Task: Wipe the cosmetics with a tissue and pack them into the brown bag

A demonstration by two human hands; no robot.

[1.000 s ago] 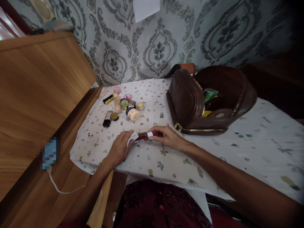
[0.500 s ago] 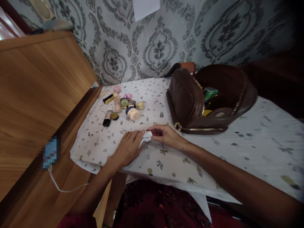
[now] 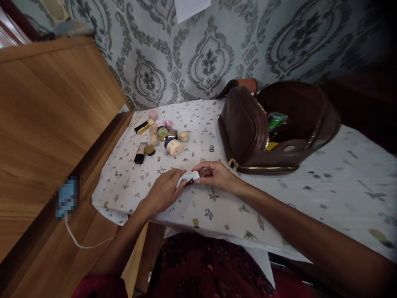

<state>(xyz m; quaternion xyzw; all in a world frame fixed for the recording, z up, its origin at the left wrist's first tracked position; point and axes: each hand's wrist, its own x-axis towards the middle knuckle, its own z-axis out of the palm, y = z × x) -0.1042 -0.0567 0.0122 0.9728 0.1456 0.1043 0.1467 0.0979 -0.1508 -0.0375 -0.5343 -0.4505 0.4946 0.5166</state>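
Note:
My left hand (image 3: 163, 190) pinches a small white cloth (image 3: 187, 177) wrapped around a dark red cosmetic tube (image 3: 190, 182), of which only a sliver shows. My right hand (image 3: 215, 176) grips the tube's other end with curled fingers. Both hands rest just above the patterned white tablecloth (image 3: 310, 194), near its front edge. Behind them to the left lies a cluster of cosmetics (image 3: 161, 136): small jars, tubes and a black-capped bottle.
An open brown leather bag (image 3: 248, 132) with a green item inside stands at the right rear. A wooden cabinet (image 3: 52, 116) flanks the table on the left, with a blurred blue device and white cable (image 3: 80, 244) on its ledge. Patterned wallpaper is behind.
One second ago the red tube showed between my hands. My left hand then slid the cloth over it toward my right hand; now the cloth covers nearly all of it.

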